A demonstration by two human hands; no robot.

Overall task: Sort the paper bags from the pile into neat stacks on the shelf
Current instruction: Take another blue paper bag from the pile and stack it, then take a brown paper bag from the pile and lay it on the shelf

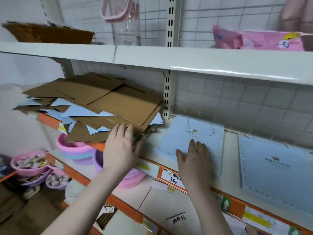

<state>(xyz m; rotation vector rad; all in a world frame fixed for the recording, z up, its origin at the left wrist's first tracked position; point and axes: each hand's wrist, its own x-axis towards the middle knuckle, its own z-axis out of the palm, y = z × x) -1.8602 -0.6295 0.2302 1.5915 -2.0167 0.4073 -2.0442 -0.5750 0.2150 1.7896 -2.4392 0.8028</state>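
Observation:
A messy pile of flat brown and light blue paper bags [101,106] lies on the left part of the middle shelf [232,141]. My left hand [121,146] rests flat, fingers spread, against the pile's front right corner. To the right, a small light blue bag with a crown print [191,133] lies flat on the shelf, and my right hand [196,160] presses flat on its near edge. A larger light blue bag with the same print [277,163] lies further right. Neither hand grips anything.
The upper shelf [169,60] overhangs the work space and carries a wicker basket [49,33], a clear plastic bag [126,22] and pink packets [257,41]. Below left stand pink and purple plastic basins [74,148]. Price labels [172,178] line the orange shelf edge.

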